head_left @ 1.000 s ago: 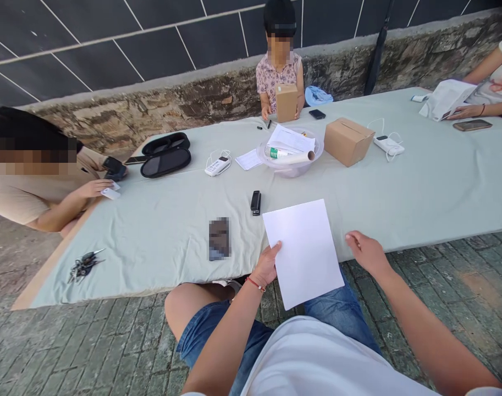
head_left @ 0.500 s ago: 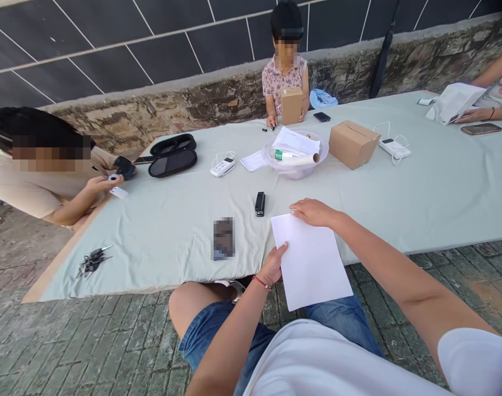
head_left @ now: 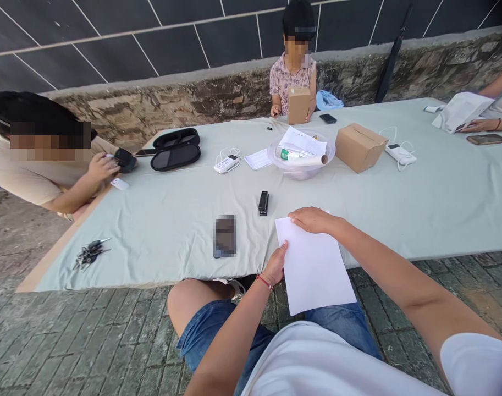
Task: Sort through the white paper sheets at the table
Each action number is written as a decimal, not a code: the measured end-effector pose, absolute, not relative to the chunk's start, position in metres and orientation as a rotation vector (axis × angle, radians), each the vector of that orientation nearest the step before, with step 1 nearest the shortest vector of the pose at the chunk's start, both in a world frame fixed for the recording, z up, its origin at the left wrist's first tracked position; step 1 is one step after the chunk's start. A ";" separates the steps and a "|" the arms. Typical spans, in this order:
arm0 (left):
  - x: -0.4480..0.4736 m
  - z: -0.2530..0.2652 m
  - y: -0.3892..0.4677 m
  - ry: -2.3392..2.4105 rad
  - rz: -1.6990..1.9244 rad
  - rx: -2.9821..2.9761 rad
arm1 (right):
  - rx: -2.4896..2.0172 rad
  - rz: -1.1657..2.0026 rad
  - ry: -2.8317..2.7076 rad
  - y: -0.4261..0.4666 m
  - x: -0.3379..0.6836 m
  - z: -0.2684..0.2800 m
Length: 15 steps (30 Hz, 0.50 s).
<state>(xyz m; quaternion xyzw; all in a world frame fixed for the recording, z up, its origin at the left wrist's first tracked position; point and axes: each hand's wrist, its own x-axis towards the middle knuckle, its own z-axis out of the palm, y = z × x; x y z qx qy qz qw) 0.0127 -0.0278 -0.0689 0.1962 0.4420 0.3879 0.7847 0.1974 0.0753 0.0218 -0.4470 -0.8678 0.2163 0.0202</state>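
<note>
From the head camera, a white sheet of paper (head_left: 314,267) lies half on the near edge of the worktop (head_left: 399,209) and half over the person's lap. The left hand (head_left: 275,267) pinches its left edge, thumb on top, which keeps the overhanging part from sagging. The right hand (head_left: 314,220) lies flat and open on the far edge, pinning it to the cloth. A stapler (head_left: 263,202) and a phone (head_left: 225,236) sit just beyond, within reach.

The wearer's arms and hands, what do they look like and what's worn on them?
Both arms are bare from the upper arm down. The left hand has a thin red string bracelet at the wrist. The right hand wears no ring or band that shows. A short white T-shirt sleeve covers the right upper arm. No gloves.
</note>
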 end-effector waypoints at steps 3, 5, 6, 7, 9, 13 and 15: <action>0.013 -0.070 -0.028 0.932 0.828 0.435 | -1.344 0.652 -2.683 0.074 0.191 0.022; 0.013 -0.070 -0.029 0.933 0.824 0.438 | -1.316 0.649 -2.697 0.073 0.186 0.022; 0.013 -0.070 -0.029 0.937 0.823 0.438 | -1.302 0.654 -2.707 0.073 0.184 0.022; 0.013 -0.069 -0.029 0.940 0.823 0.439 | -1.291 0.653 -2.710 0.072 0.182 0.021; 0.012 -0.069 -0.029 0.929 0.823 0.437 | -1.272 0.645 -2.707 0.073 0.179 0.019; 0.012 -0.071 -0.028 0.905 0.831 0.429 | -1.255 0.723 -2.715 0.074 0.178 0.014; 0.011 -0.074 -0.028 0.926 0.835 0.428 | -1.256 0.753 -2.700 0.075 0.178 0.013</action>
